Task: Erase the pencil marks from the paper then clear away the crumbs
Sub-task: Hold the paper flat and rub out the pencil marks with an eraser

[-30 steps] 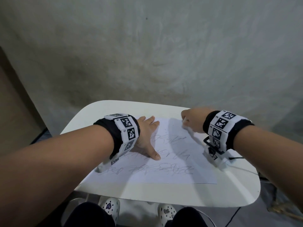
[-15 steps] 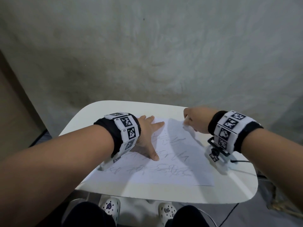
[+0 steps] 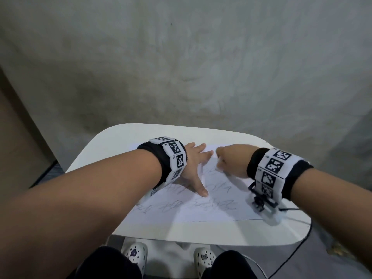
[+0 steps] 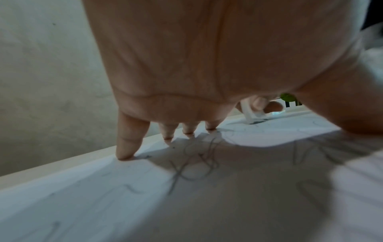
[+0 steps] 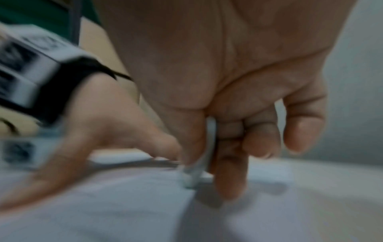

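A white sheet of paper (image 3: 211, 210) with grey pencil scribbles (image 3: 213, 204) lies on a small white table (image 3: 124, 137). My left hand (image 3: 193, 168) lies flat on the sheet's left part, fingers spread and fingertips (image 4: 124, 153) pressing it down. My right hand (image 3: 231, 160) pinches a white eraser (image 5: 196, 173) between thumb and fingers, its tip on the paper near the far edge, close to the left hand's fingertips. The eraser (image 4: 251, 113) also shows in the left wrist view, with dark smudges under it. The right wrist view is motion-blurred.
A grey wall (image 3: 181, 67) rises just behind the table. A black cable (image 3: 291, 208) runs from my right wrist camera over the table's right edge to the floor. My knees and white clogs (image 3: 134, 254) sit below the near edge.
My right hand with the eraser has slid left along the far part of the sheet toward my left hand. The left hand stays pressed on the paper.
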Demonstrator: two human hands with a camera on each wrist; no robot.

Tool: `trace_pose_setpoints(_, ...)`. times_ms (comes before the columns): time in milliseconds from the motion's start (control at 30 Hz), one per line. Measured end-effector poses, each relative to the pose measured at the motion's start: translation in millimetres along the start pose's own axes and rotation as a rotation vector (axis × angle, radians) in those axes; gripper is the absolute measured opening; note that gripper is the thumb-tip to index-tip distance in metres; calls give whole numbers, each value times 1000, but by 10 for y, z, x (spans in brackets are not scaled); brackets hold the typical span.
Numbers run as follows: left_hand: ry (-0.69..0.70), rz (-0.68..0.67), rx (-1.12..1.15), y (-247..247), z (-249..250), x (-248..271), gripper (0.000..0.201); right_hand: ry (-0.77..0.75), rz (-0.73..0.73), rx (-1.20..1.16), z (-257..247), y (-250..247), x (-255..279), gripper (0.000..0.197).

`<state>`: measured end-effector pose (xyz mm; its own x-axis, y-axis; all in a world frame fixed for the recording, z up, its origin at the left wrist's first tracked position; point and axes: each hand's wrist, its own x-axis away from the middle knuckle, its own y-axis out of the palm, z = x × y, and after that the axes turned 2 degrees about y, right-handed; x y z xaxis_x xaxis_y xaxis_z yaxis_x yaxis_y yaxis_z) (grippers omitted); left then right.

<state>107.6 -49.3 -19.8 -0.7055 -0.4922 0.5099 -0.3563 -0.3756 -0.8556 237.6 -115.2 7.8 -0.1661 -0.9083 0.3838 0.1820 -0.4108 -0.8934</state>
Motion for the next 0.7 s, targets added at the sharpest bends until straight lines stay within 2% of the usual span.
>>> trace_pose_setpoints(67, -11, 2, 2, 12, 0, -9, 129, 42, -2, 26, 28, -68, 24, 12)
trace_pose_setpoints(100, -12, -1, 2, 12, 5, -9, 129, 23, -1, 67, -4, -66, 33, 12)
trace_pose_setpoints(200, -4, 2, -3, 11, 4, -25, 129, -47, -23, 136, -119, -60, 74, 29)
trace_pose_setpoints(333, -7, 9, 12, 28, -5, -21, 129, 53, -10, 188, 15, -129, 48, 14)
trace_pose_setpoints(467, -7, 18, 12, 21, -5, -34, 129, -27, -39, 222, -89, -79, 45, 21)
trace_pose_setpoints(567, -8, 24, 18, 36, -25, -34, 130, 44, -22, 219, 10, -146, 75, 13)
trace_pose_setpoints(700, -9, 24, 2, 38, -12, -31, 129, 3, -54, 205, -90, -101, 56, 24)
